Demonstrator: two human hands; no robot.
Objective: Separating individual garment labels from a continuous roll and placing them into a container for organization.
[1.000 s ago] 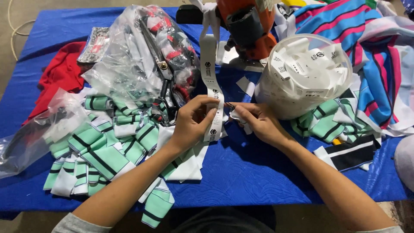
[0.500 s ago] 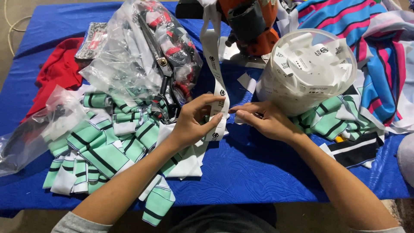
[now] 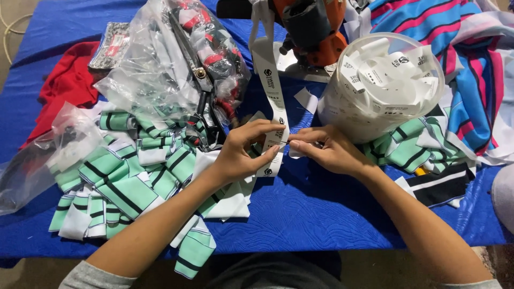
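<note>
Centrally, fingertips of left hand point(image 3: 243, 152) and right hand point(image 3: 326, 152) pinch one white label strip point(image 3: 270, 91) hanging over blue table cover point(image 3: 332, 214). Adjacent: clear tub of cut labels point(image 3: 383, 85), right; green striped fabric pieces point(image 3: 123, 176), left; clear plastic bag point(image 3: 160, 69), behind.

Green striped fabric pieces point(image 3: 123, 176), red cloth point(image 3: 64, 85) and plastic bag point(image 3: 155, 69) lie on blue table point(image 3: 321, 214).
</note>
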